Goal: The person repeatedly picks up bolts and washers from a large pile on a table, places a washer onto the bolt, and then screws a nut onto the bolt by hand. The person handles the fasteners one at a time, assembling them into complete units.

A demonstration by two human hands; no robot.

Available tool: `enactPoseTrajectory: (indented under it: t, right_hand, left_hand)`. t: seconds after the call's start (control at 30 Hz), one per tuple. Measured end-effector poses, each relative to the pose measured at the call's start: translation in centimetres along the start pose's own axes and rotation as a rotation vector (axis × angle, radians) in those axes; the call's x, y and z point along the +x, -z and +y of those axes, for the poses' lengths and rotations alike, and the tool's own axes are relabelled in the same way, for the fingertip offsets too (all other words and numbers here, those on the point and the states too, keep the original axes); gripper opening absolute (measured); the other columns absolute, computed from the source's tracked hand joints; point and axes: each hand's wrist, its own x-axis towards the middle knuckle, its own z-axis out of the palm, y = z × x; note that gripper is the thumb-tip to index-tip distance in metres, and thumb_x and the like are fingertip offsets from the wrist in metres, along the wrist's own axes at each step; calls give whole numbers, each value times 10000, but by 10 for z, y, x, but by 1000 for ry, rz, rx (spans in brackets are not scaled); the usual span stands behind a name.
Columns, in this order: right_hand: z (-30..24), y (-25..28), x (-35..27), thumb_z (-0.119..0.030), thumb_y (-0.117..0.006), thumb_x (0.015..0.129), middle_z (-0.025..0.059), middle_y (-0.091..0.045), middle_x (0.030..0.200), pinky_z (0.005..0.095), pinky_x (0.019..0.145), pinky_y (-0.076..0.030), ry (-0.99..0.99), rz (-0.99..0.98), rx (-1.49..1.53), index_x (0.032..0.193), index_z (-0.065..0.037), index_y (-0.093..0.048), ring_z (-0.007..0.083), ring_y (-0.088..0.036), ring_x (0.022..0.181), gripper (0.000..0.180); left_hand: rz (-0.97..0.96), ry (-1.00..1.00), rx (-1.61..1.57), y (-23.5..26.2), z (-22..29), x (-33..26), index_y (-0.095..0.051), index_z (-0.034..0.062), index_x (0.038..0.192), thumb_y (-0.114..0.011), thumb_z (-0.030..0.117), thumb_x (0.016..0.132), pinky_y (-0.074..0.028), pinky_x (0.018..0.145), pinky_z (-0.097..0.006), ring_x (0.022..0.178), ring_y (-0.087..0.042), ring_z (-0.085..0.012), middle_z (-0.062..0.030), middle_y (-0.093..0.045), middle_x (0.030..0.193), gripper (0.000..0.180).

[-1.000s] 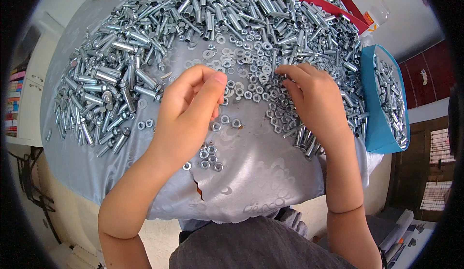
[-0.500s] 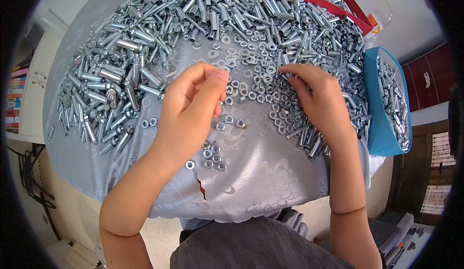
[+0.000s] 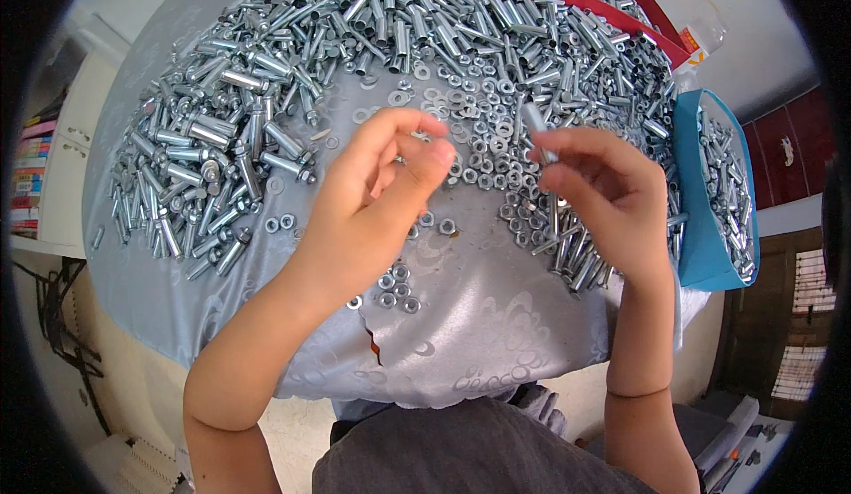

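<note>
My right hand [image 3: 612, 188] pinches a short silver metal sleeve [image 3: 534, 118] between thumb and fingers, tilted, over the right side of the nuts. Facing it, my left hand [image 3: 377, 179] is closed, its thumb tip pressed toward the forefinger and the other fingers curled; whatever it may hold is hidden. Between and beyond the hands lie loose hex nuts [image 3: 483, 164] and flat washers [image 3: 434, 95]. A small group of nuts [image 3: 387, 300] rests on the cloth below my left wrist.
A large heap of metal sleeves [image 3: 434, 15] covers the far side of the table. Bolts fitted with sleeves [image 3: 208, 144] pile up at left. A blue box [image 3: 700, 250] of metal parts stands at right, and a red box [image 3: 612, 19] behind. The grey tablecloth [image 3: 496, 317] has a tear near me.
My right hand has lifted from the pile and now holds a metal sleeve. My left hand has shifted slightly right, still closed.
</note>
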Motion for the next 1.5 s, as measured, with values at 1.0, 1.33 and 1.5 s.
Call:
enactPoseTrajectory:
  t: [1.0,1.33,1.5]
  right_hand:
    - [9,-36,-14,57,-663,696,77,-534,968,255,682,-517,100,-100,132,1128,-26,-466,141,-609,782,482]
    - [7,-27,-13,54,-639,667,139,-500,1035,323,717,-506,116,-265,-72,1192,-31,-422,235,-605,832,575]
    - [-5,-5,-4,9,-611,633,160,-529,1032,349,772,-453,445,-221,-284,1064,-5,-532,278,-571,866,438]
  left_hand:
    - [-191,-124,19,-4,-3,-2,-497,-4,992,-678,-3,718,-422,645,-197,731,-513,-68,-43,-570,873,329]
    - [-255,-214,317,-3,-9,-4,-560,12,888,-686,-17,667,-432,682,-230,759,-529,-93,-32,-583,865,256]
    - [-306,-261,494,-3,0,-7,-587,34,794,-719,36,626,-435,619,-231,669,-543,-100,-26,-583,746,214]
